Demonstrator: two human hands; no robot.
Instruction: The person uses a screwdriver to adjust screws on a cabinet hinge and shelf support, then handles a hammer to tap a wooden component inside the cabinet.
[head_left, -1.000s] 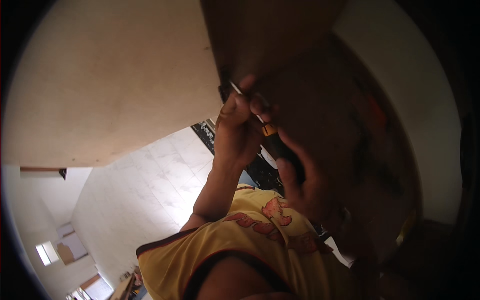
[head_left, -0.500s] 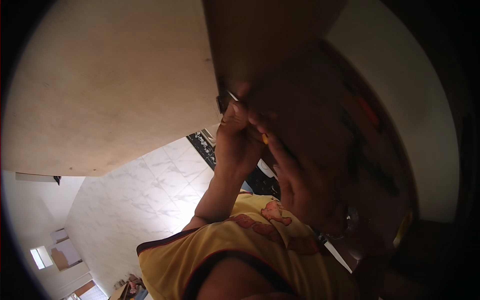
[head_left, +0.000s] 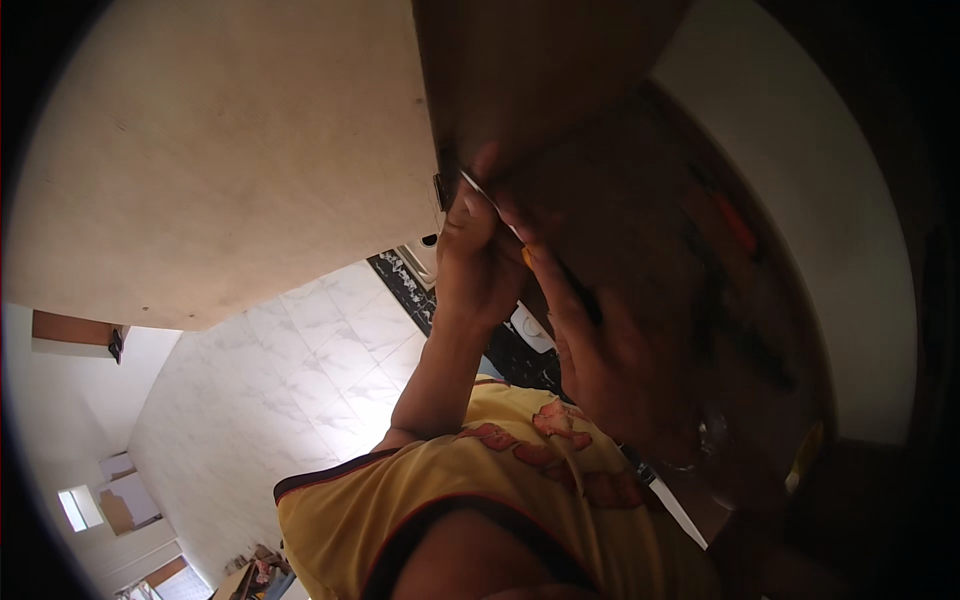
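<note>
My left hand [head_left: 475, 265] is raised at the edge of a pale wooden panel [head_left: 210, 150], fingers closed around the thin metal shaft of a screwdriver [head_left: 481, 190]. The shaft's upper end is at the dark corner beside a small metal fitting [head_left: 439, 193], perhaps a hinge; exactly what it touches is unclear. Below, my right hand [head_left: 600, 360] is closed on the screwdriver's yellow-and-black handle, index finger lying along it and hiding much of it.
Right of the panel are a dark wooden board [head_left: 530, 60] and a dim interior with an orange object [head_left: 732, 218]. Below are marble-patterned tiles [head_left: 310, 340], a dark patterned counter [head_left: 395, 285] and a metal sink [head_left: 425, 255]. Assorted items [head_left: 265, 575] sit at the lower left.
My right hand has moved up along the screwdriver, its fingers now covering more of the handle. Both hands stay at the panel's corner, shifting only slightly; the view has moved slightly.
</note>
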